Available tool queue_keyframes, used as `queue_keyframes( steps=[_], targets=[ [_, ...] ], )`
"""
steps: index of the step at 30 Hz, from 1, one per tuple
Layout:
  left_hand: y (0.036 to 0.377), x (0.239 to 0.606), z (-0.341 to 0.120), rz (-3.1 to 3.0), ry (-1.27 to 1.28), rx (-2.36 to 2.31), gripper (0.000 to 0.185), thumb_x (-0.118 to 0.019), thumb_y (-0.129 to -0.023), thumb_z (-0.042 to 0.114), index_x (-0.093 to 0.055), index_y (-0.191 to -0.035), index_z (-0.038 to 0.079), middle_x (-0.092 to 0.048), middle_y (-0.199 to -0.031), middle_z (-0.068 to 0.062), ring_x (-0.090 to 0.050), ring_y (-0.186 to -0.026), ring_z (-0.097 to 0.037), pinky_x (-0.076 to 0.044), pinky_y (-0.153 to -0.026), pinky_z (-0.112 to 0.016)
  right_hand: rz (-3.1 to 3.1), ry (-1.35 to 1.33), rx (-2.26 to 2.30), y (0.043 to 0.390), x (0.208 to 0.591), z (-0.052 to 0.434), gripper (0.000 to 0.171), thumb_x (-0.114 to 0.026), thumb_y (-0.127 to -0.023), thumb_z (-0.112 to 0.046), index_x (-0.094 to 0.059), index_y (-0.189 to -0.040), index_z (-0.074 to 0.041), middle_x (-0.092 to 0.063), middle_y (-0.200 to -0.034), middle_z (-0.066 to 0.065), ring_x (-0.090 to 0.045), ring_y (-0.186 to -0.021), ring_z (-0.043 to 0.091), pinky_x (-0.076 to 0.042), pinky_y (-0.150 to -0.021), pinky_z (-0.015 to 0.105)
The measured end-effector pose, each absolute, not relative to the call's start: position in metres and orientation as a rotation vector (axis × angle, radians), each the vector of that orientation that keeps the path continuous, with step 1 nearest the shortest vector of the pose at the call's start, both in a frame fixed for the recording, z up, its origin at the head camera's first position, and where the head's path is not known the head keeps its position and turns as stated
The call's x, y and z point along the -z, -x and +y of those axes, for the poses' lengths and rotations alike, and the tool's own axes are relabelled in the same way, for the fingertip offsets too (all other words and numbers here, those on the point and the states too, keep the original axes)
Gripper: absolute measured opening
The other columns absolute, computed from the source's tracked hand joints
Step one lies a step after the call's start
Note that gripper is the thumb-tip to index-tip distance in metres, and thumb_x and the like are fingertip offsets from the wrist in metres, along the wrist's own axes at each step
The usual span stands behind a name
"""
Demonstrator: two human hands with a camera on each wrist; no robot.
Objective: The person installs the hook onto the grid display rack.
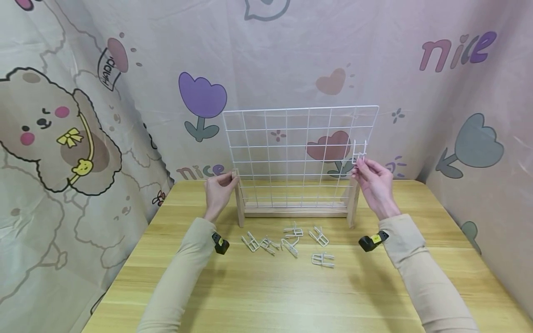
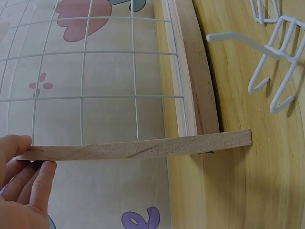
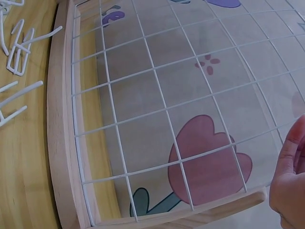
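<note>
A white wire grid (image 1: 300, 108) stands upright in a wooden stand (image 1: 295, 214) on the table. My left hand (image 1: 218, 193) pinches the upper end of the stand's left post (image 2: 128, 149) between thumb and fingers. At the grid's right side, my right hand (image 1: 378, 185) holds a white wire hook (image 1: 354, 152) by its lower part, with its prongs pointing up. Whether that hook touches the grid I cannot tell. In the right wrist view the right hand (image 3: 289, 179) shows only in part at the edge, and the held hook is out of sight.
Several loose white wire hooks (image 1: 322, 260) lie on the wooden table (image 1: 266, 296) in front of the stand. A printed curtain (image 1: 266, 60) hangs behind the table and along both sides.
</note>
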State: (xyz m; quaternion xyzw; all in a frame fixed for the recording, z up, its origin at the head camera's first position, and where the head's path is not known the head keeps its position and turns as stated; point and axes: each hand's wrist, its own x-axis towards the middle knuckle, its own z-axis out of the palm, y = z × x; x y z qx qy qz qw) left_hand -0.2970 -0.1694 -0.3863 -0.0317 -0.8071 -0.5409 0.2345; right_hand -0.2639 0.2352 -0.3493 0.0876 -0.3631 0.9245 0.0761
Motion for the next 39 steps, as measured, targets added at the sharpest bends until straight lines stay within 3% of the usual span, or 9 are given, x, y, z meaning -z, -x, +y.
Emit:
queue_keyframes(
  steps=[12,39],
  targets=[
    [0.2978,0.3872,-0.1688,-2.215,0.083,1.472,0.027,-0.076,-0.09,0.012,-0.074,-0.114,-0.001,-0.075,-0.111,-0.021,-0.075,-0.099,-0.036,-0.06,-0.077,-0.016,-1.088,-0.249,-2.766,0.2668,0.347,0.2335,0.011,-0.062,-0.094,0.006,-0.071,-0.1,0.004,-0.077,-0.086,0.012,-0.071,-0.068,0.019,-0.061,-0.063,0.023],
    [0.2975,0.3869,-0.1702,-2.191,0.102,1.495,0.027,-0.076,-0.089,0.01,-0.073,-0.113,-0.003,-0.074,-0.11,-0.023,-0.075,-0.097,-0.038,-0.052,-0.069,-0.002,-1.165,-0.128,-2.752,0.2689,0.3522,0.2311,0.009,-0.064,-0.093,0.004,-0.072,-0.094,0.0,-0.078,-0.085,0.01,-0.072,-0.067,0.017,-0.062,-0.063,0.022]
  ],
)
